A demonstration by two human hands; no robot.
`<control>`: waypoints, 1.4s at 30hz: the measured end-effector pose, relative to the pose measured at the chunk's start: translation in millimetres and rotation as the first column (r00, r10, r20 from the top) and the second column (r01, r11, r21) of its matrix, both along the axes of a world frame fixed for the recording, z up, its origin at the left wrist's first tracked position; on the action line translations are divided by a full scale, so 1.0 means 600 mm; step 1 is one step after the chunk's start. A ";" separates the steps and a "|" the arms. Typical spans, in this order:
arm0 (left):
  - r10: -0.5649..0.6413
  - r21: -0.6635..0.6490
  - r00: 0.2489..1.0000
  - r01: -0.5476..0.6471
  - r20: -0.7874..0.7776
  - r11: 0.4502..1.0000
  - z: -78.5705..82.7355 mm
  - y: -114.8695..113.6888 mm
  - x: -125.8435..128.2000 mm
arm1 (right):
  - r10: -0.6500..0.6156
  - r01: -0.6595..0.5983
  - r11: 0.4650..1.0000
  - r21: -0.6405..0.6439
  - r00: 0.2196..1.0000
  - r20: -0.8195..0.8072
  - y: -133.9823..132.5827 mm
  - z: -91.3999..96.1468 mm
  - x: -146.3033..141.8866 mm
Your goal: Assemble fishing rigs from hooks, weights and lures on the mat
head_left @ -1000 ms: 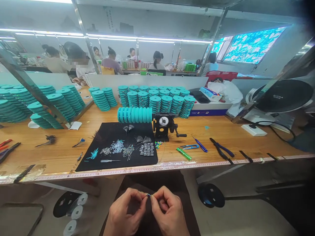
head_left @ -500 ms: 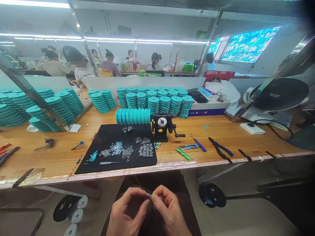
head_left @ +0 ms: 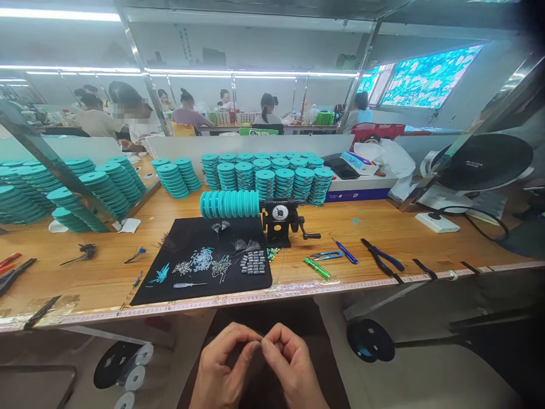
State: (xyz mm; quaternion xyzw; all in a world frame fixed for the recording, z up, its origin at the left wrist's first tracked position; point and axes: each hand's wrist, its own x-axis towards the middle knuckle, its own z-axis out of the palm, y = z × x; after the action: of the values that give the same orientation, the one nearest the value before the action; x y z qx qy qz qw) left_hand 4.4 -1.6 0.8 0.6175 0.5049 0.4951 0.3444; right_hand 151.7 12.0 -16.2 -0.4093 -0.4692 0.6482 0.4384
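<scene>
Pinching a tiny bead-like piece (head_left: 258, 339) between the fingertips of both hands, down low in front of the bench edge and over a dark lap cloth (head_left: 238, 315) — not touching the wooden bench (head_left: 383, 227) at all. Got the left hand (head_left: 221, 372) curled with thumb and forefinger closed on it from one side, and the right hand (head_left: 293, 369) doing the same from the other, tips meeting in the middle. Can't make out what the piece really is, way too small, and can't see any line running from it either.

Handling guess: weighs next to nothing, hard and smooth, so probably slippery and keen to pop out of a loose grip. Best held right at the pads of thumb and forefinger, light squeeze, hands close together like now. Drop it on that dark cloth and good luck spotting it.

Up on the bench: a black mat (head_left: 238, 284) scattered with small metal bits and a block of grey sleeves (head_left: 252, 262), a black hand-crank winder (head_left: 281, 218) with a row of teal spools (head_left: 230, 203) on its axle, more teal spool stacks (head_left: 272, 177) behind. Off to the right of the mat, a green tube (head_left: 317, 267) and blue-handled pliers (head_left: 382, 255). Measuring tape (head_left: 361, 282) stuck along the front edge. Other people seated at far benches, backs mostly turned.
</scene>
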 end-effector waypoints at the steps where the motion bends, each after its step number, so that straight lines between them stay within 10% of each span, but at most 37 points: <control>1: -0.001 0.032 0.998 0.003 -0.055 0.999 -0.003 0.001 0.000 | 0.002 -0.002 1.000 0.008 0.999 0.054 0.001 0.000 0.001; 7: -0.013 -0.012 0.967 0.011 -0.256 1.000 -0.006 0.005 -0.005 | -0.016 -0.077 0.978 0.193 0.898 0.439 0.011 0.010 0.012; 14: -0.172 -0.222 0.950 0.114 -0.262 0.968 -0.004 0.008 -0.012 | -0.044 -0.128 0.926 0.354 0.897 0.440 0.024 0.044 0.012; 26: -0.080 -0.523 0.925 0.280 0.371 0.805 -0.017 0.022 -0.007 | -0.100 0.061 0.986 0.153 0.960 0.263 0.021 0.013 0.008; 32: -0.133 -0.536 0.904 0.354 0.407 0.767 -0.020 0.017 0.001 | -0.202 0.098 0.953 0.288 0.911 0.360 0.032 0.007 0.016; 42: -0.083 -0.544 0.911 0.312 0.404 0.779 -0.021 0.019 -0.009 | 0.015 -0.014 1.000 -0.005 0.996 0.083 0.021 -0.009 0.019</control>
State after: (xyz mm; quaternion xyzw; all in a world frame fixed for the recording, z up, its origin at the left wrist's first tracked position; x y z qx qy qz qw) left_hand -0.9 10.1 -12.1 0.4267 0.4946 0.3747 0.6579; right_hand 163.2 24.9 -21.7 -0.4336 -0.4885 0.6348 0.4128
